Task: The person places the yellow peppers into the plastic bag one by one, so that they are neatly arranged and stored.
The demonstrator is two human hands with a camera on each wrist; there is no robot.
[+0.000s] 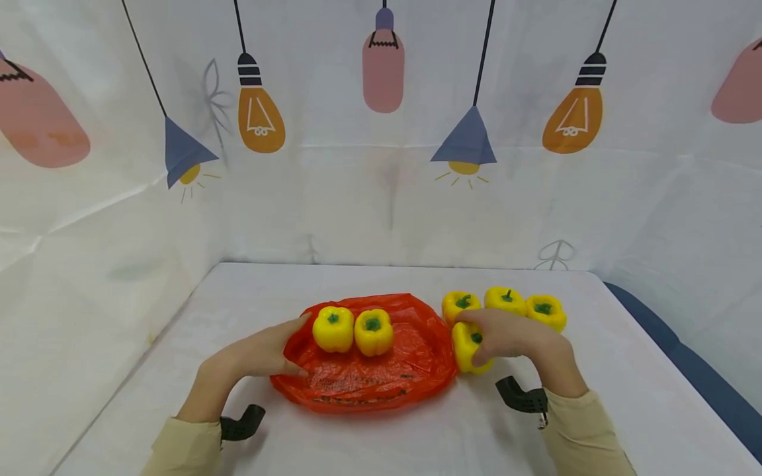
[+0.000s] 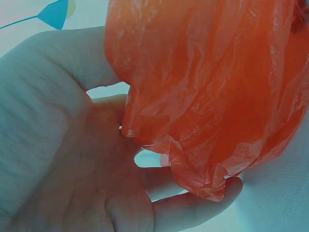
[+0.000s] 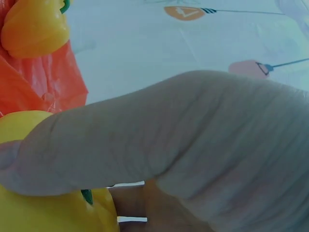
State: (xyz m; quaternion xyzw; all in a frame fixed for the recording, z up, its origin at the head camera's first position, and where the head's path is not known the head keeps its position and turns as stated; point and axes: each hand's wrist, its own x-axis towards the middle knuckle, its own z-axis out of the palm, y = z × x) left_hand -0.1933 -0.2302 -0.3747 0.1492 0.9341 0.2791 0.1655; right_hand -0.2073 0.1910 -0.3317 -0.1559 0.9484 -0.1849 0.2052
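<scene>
A red plastic bag [image 1: 417, 340] lies spread on the table with its mouth up, and two yellow bell peppers [image 1: 335, 334] sit side by side in it. My left hand [image 1: 264, 347] holds the bag's left rim; in the left wrist view the fingers curve under the crinkled plastic [image 2: 203, 96] while the thumb tip is hidden by it. At the bag's right edge my right hand [image 1: 508, 330] grips another yellow bell pepper [image 1: 464, 354]. Its thumb lies across this pepper [image 3: 38, 212] in the right wrist view, with fingers on the far side.
Behind the right hand stand three more yellow bell peppers, one near the bag [image 1: 457, 302], one in the middle [image 1: 500, 299] and one farther right [image 1: 546, 312]. The white table [image 1: 369, 449] meets a lamp-patterned sheet [image 1: 357, 205] at the back. A dark blue seat [image 1: 649, 317] is beyond the right edge.
</scene>
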